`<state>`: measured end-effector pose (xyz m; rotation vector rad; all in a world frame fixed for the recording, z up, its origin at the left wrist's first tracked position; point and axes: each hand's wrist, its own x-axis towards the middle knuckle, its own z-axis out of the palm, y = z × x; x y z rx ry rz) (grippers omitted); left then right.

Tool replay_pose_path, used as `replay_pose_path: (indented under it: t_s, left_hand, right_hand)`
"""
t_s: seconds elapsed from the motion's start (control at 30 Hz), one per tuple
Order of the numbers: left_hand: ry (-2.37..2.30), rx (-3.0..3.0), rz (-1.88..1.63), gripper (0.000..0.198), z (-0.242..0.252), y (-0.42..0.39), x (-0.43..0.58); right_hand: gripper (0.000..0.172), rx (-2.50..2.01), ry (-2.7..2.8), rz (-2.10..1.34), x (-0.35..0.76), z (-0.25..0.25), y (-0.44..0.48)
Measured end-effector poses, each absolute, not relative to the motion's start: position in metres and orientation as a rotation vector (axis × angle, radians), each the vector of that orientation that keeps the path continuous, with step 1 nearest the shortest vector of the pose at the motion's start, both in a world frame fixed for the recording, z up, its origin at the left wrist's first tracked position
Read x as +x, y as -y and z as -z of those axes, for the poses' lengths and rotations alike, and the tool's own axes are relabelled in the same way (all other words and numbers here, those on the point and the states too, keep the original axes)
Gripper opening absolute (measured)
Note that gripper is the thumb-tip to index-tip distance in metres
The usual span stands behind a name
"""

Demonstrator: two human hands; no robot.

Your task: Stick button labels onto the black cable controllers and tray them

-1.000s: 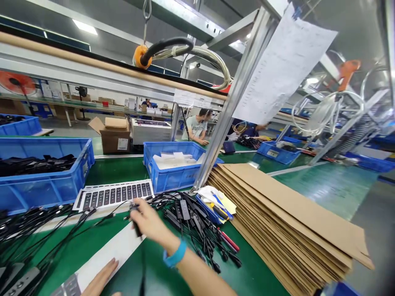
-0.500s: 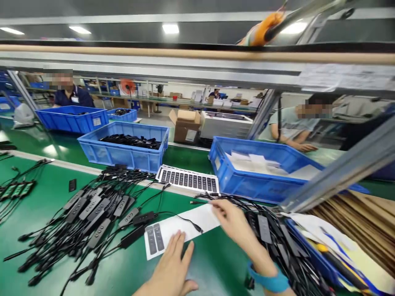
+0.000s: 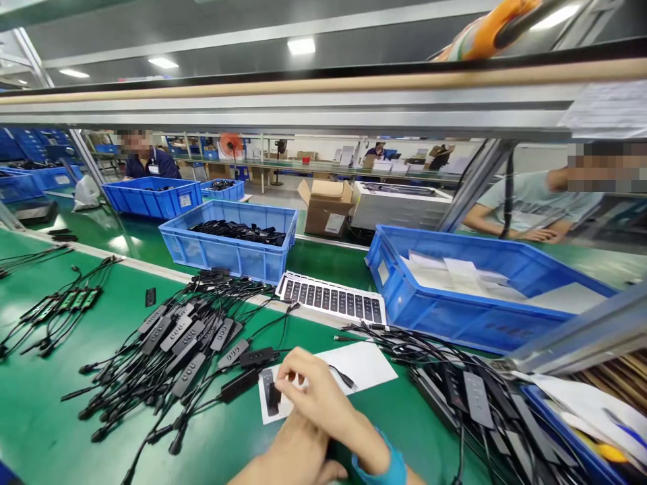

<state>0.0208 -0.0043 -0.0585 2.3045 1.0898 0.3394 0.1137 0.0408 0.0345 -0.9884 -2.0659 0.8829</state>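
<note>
On the green bench lies a white backing sheet [image 3: 371,364] with dark button-panel stickers at its left end. My right hand [image 3: 313,387] crosses over my left and pinches a dark sticker [image 3: 275,396], its edge lifted from the sheet. One dark sticker [image 3: 267,378] lies flat beside it. My left hand [image 3: 296,448] rests low over the sheet, its thumb apart; my right hand covers most of its fingers. A thin black cable end [image 3: 344,377] lies across the sheet. Left of the hands is a pile of black cabled controllers [image 3: 189,337].
More cabled controllers [image 3: 475,397] lie at right. Behind are a sheet of dark stickers [image 3: 331,300], a blue bin [image 3: 227,249] of black parts and a blue bin [image 3: 455,306] of white papers. Green circuit boards [image 3: 75,300] lie far left. Across the bench sits a co-worker [image 3: 536,209].
My right hand has moved left from the sheet's right end, over my left hand, and taken hold of a sticker. The view has shifted, so the bench appears farther right.
</note>
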Motion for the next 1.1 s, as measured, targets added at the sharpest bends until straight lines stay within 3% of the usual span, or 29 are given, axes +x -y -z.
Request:
replay_pose_path:
  t_s: [0.1, 0.2, 0.33, 0.47, 0.63, 0.7, 0.9, 1.1]
  left_hand:
    - [-1.477, 2.317, -0.535, 0.046, 0.025, -0.013, 0.001]
    - [-1.959, 2.213, -0.577, 0.043, -0.006, -0.032, -0.036]
    - [-2.167, 2.312, -0.29, 0.026, -0.017, -0.044, -0.081]
    - [-2.142, 2.418, -0.353, 0.035, -0.004, -0.05, -0.095]
    - [-2.359, 2.09, -0.943, 0.052, -0.018, -0.051, -0.089]
    - [-2.22, 1.812, -1.096, 0.055, -0.034, -0.05, -0.085]
    - [-1.16, 0.83, -1.269, 0.055, -0.059, -0.037, -0.063]
    - [-0.957, 0.649, -1.042, 0.076, -0.043, -0.016, -0.029]
  right_hand:
    - [0.01, -0.903, 1.744, -0.938, 0.134, -0.059, -0.042]
    - [0.013, -0.927, 1.513, -0.947, 0.151, -0.071, -0.049]
    - [0.019, -0.967, 1.382, -0.962, 0.16, -0.071, -0.055]
    - [0.022, -0.969, 1.358, -1.036, 0.154, -0.067, -0.058]
    - [0.029, -0.949, 1.29, -1.16, 0.146, -0.06, -0.06]
    - [0.031, -0.93, 1.269, -1.214, 0.144, -0.058, -0.06]
    - [0.034, -0.901, 1.215, -1.314, 0.136, -0.046, -0.059]
    - [0.035, -0.922, 1.195, -1.433, 0.132, -0.036, -0.057]
